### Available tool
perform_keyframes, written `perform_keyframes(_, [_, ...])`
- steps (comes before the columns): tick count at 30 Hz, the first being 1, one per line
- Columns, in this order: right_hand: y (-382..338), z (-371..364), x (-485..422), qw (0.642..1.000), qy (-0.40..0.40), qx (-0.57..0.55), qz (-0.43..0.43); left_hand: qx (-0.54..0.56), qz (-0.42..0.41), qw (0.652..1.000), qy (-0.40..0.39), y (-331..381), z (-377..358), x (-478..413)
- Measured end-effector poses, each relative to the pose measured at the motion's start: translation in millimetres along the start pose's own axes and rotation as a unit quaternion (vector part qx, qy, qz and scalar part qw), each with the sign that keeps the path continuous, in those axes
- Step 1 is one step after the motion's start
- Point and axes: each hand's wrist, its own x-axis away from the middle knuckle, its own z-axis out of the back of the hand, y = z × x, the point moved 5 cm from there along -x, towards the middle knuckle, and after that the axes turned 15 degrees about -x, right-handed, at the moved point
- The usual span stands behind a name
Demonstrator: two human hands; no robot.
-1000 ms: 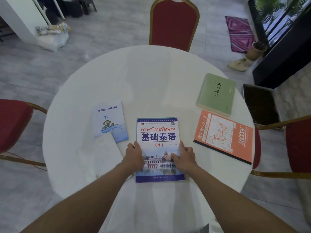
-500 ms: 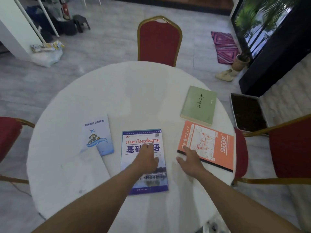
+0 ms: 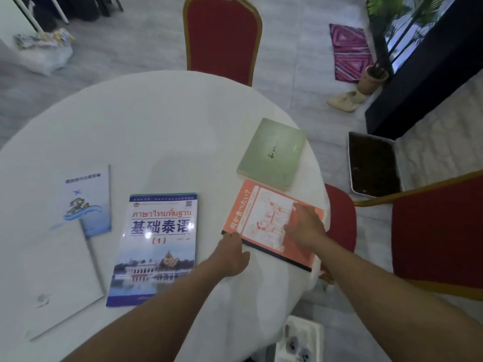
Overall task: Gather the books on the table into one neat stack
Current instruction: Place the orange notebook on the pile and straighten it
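My right hand (image 3: 304, 226) lies spread flat on the orange book (image 3: 264, 218) near the desk's (image 3: 156, 131) right edge; my left hand (image 3: 231, 253), loosely curled, touches its near corner. The green book (image 3: 273, 150) sits just beyond, the Thai textbook (image 3: 156, 246), a blue booklet (image 3: 87, 199) and a white one (image 3: 57, 280) to the left. White cloth covers the round desk; red chairs (image 3: 222, 35) ring it on grey floor.

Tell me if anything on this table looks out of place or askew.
Nothing is damaged or spilled. The books just lie scattered, unstacked. The orange notebook sits skewed near the table edge, its near right corner reaching the rim, with the right hand flat on it and the left hand at its corner.
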Motion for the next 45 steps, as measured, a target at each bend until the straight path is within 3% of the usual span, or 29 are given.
perform_keyframes(10, [6,10,-25,0.998,-0.016,0.064,0.002,0.018,0.138,0.986,0.086,1,-13,-24])
perform_keyframes(15, [8,-12,-12,0.998,-0.052,0.009,-0.022,0.144,0.226,0.955,0.127,-18,0,-23])
perform_keyframes(20, [11,-24,0,0.998,-0.047,-0.039,-0.028,0.261,0.267,0.92,0.119,-40,-5,-28])
perform_keyframes(27, [12,-32,16,0.994,-0.042,-0.085,-0.047,0.298,0.207,0.924,0.123,-42,4,-20])
perform_keyframes(31, [-5,-42,32,0.964,-0.108,-0.235,-0.055,0.223,0.135,0.945,0.195,-44,30,-5])
perform_keyframes(34, [-30,-56,44,0.955,-0.139,-0.262,-0.03,0.16,0.082,0.95,0.254,-60,53,3])
perform_keyframes(39, [-72,-89,57,0.945,-0.168,-0.282,-0.015,0.07,0.101,0.952,0.282,-100,87,24])
perform_keyframes(45, [-109,-129,66,0.946,-0.19,-0.259,-0.037,0.058,0.102,0.957,0.264,-154,103,35])
